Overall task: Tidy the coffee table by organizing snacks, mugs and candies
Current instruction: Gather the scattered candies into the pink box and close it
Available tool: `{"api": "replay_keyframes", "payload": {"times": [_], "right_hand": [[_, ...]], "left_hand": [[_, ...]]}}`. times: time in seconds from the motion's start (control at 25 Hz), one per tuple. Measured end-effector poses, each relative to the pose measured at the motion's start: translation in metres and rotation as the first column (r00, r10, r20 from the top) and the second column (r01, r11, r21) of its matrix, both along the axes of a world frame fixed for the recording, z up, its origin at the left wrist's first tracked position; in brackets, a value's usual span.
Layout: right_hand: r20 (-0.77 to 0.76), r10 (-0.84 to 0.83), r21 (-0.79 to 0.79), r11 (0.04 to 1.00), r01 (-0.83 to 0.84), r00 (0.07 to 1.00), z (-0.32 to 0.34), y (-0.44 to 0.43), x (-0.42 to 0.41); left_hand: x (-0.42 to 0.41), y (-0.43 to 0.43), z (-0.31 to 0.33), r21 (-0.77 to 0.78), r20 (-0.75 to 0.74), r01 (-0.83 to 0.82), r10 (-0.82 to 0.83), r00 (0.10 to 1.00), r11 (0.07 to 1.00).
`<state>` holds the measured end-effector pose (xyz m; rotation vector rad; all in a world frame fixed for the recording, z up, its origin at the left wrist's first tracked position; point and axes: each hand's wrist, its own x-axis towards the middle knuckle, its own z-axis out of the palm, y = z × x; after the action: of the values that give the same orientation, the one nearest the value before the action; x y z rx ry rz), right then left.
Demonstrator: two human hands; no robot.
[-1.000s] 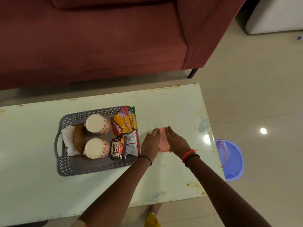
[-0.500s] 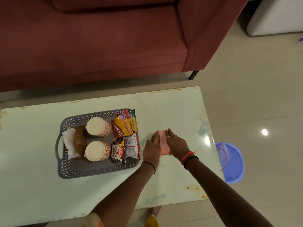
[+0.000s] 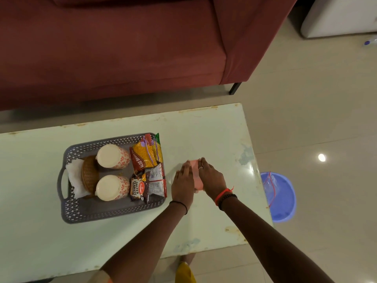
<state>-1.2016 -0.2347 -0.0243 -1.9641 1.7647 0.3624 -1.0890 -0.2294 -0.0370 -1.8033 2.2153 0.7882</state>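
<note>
Pink, flat and folded, a small square cloth [image 3: 195, 174] lies on the pale green glass coffee table [image 3: 204, 129], right of the grey perforated plastic tray [image 3: 106, 214]. The left hand [image 3: 182, 185] rests flat along the cloth's left edge with straight fingers, gripping nothing. The right hand [image 3: 211, 177] lies over its right side, fingers extended and pressing down. In the tray, two white mugs with red floral print [image 3: 112, 156] stand upside down beside a round wicker coaster [image 3: 89, 174] and a white paper napkin [image 3: 74, 178]. At the tray's right end lie a yellow snack packet [image 3: 145, 154] and a dark salted peanuts packet [image 3: 138, 187]. A maroon fabric sofa [image 3: 122, 48] stands on the far side
</note>
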Motion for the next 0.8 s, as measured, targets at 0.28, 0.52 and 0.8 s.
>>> {"api": "replay_keyframes", "payload": {"times": [0.28,0.52,0.8], "right_hand": [[0.438,-0.511,0.293,0.859,0.421,0.739,-0.011,-0.016,-0.016],[0.455,-0.784,0.364,0.597,0.715,0.423,-0.026,-0.021,-0.017],[0.400,-0.854,0.449,0.499,0.742,0.332,-0.031,0.002,-0.014]], "left_hand": [[-0.006,0.002,0.000,-0.027,0.003,-0.010,0.010,1.000,1.000],[-0.005,0.001,-0.005,-0.041,0.006,0.002,-0.002,1.000,0.999],[-0.005,0.000,0.001,-0.003,0.019,0.034,-0.034,0.999,0.999]]}}
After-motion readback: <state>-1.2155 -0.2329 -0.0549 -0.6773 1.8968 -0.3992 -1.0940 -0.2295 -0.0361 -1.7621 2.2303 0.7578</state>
